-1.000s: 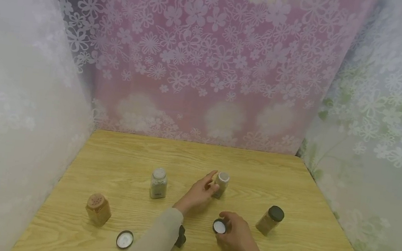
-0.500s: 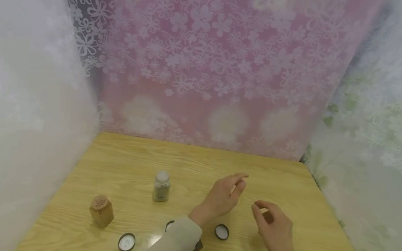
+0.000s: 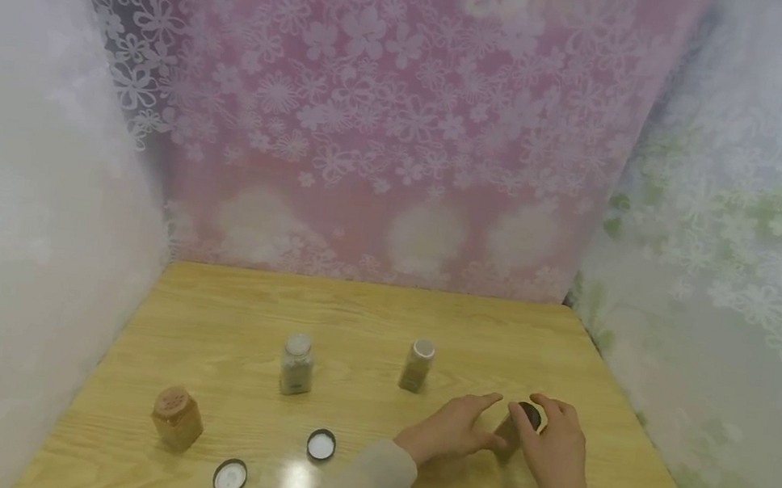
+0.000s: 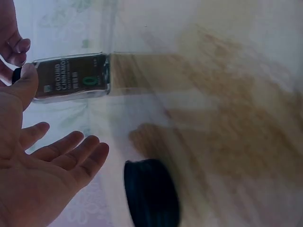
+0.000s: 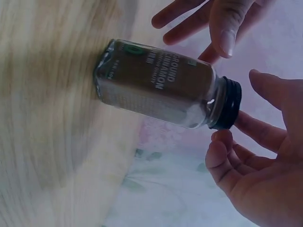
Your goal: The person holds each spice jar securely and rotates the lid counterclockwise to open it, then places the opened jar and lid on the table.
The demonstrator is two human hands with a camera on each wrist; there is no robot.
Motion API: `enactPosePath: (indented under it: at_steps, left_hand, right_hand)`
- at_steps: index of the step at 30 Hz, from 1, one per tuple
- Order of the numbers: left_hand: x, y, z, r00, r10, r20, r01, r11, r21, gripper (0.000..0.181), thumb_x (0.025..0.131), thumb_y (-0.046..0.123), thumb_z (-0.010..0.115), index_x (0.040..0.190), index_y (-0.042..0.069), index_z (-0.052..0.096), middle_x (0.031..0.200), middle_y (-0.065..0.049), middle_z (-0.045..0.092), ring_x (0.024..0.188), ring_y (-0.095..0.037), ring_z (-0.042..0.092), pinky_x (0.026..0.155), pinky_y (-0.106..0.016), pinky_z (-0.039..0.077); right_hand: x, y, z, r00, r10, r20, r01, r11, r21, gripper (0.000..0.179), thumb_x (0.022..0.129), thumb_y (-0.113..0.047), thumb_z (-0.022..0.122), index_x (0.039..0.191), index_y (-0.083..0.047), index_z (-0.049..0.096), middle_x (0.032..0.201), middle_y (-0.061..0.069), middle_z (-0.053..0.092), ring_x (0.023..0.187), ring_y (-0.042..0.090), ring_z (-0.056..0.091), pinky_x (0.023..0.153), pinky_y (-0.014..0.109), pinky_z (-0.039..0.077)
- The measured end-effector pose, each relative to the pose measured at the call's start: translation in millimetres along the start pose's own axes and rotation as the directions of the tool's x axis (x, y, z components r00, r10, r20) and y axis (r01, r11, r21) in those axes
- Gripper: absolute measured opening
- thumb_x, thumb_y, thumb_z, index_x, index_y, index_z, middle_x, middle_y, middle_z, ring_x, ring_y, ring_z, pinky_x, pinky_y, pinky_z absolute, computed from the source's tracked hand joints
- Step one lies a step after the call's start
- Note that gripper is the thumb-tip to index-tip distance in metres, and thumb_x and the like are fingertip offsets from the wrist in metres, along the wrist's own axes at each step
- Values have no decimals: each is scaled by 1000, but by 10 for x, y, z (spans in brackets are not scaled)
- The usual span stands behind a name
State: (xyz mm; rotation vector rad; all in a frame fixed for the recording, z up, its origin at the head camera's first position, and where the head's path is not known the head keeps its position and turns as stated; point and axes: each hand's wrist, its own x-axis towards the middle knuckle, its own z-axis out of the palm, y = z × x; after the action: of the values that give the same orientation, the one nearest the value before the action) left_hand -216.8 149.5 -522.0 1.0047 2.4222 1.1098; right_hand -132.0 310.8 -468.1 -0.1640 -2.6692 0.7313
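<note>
A glass jar labelled ground cinnamon [image 5: 161,85], filled with brown powder and capped with a black lid [image 5: 227,104], stands upright on the table at the right. My left hand [image 3: 452,427] is at the jar's left side, its fingers spread and fairly straight. My right hand [image 3: 557,443] reaches round the lid from the right. In the right wrist view its thumb stands off the lid, and the other fingers bend loosely beside it. A black lid [image 4: 151,194] lies on the table below my left hand, blurred in the left wrist view; my left arm hides it from the head view.
Two uncapped jars, one pale [image 3: 297,364] and one brownish [image 3: 416,365], stand farther back. An orange-brown jar with a holed top [image 3: 177,417] stands at left. Two upturned black-rimmed lids [image 3: 230,477] lie near the front. Floral curtains [image 3: 392,114] enclose the wooden table.
My right hand has let go of a lid, left on the table, and moved right to the cinnamon jar. My left hand has left the brownish jar and moved right and nearer.
</note>
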Motion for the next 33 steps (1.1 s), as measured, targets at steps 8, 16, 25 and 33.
enactPosePath:
  at_steps: [8, 16, 25, 33]
  left_hand:
    - [52, -79, 120, 998, -38, -42, 35, 997, -73, 75, 95, 62, 66, 159, 28, 47, 158, 2, 55, 142, -23, 57, 115, -43, 52]
    - [113, -95, 249, 999, -27, -47, 20, 988, -153, 60, 97, 55, 68, 149, 29, 57, 147, -2, 65, 121, -21, 70, 97, -37, 62]
    - [173, -33, 296, 998, 8, -55, -14, 993, -116, 59, 103, 55, 62, 156, 32, 49, 149, -5, 64, 120, -21, 71, 93, -36, 63]
    - [165, -81, 276, 999, -38, 8, 38, 975, -218, 54, 109, 52, 53, 160, 41, 42, 151, -3, 61, 125, -21, 68, 97, -43, 62]
  right_hand:
    - [14, 76, 95, 994, -61, -91, 62, 998, 9, 41, 96, -19, 79, 118, 13, 68, 110, 34, 64, 71, 16, 52, 57, 14, 41]
    - [4, 113, 109, 995, -33, -95, 37, 998, 48, 45, 93, -23, 83, 119, 11, 69, 106, 26, 69, 70, 10, 52, 55, 14, 46]
    - [-13, 128, 129, 990, -57, -127, 68, 994, 81, 42, 90, -16, 85, 119, 11, 69, 103, 25, 68, 71, 11, 54, 54, 13, 46]
    - [-22, 132, 164, 979, -117, -165, 130, 989, 72, 37, 89, -10, 85, 117, 11, 71, 106, 27, 71, 70, 8, 51, 56, 12, 45]
